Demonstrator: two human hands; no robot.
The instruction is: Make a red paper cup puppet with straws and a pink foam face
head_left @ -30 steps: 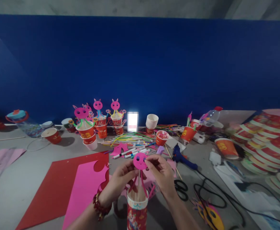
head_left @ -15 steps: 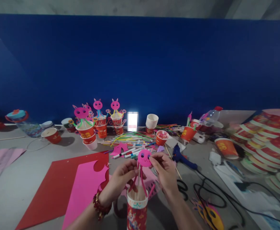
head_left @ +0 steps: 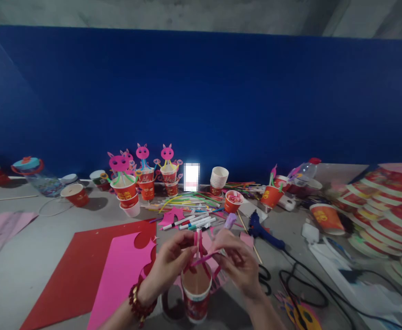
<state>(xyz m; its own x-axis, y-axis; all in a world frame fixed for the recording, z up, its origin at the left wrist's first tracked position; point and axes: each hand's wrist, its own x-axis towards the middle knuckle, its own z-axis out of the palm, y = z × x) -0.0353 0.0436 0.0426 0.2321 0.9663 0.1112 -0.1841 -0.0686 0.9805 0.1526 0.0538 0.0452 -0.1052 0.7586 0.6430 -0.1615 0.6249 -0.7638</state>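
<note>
My left hand, with a beaded bracelet on its wrist, pinches the pink pipe cleaners and the stick that rise from a red paper cup. Between the fingers of my right hand is a pink paper disc, seen nearly edge-on, so its printed side does not show. The disc lies across the pipe cleaners, above the cup's open mouth. Pink paper pieces lie on the table behind the cup.
Red and pink sheets lie at left. Behind are markers, pipe cleaners and cups with pink figures. A blue glue gun, its cable, black scissors and stacked red cups are at right.
The pink disc has come down and tipped from facing me to nearly edge-on. The cup now leans, showing its inside. My right hand has turned and lowered with the disc.
</note>
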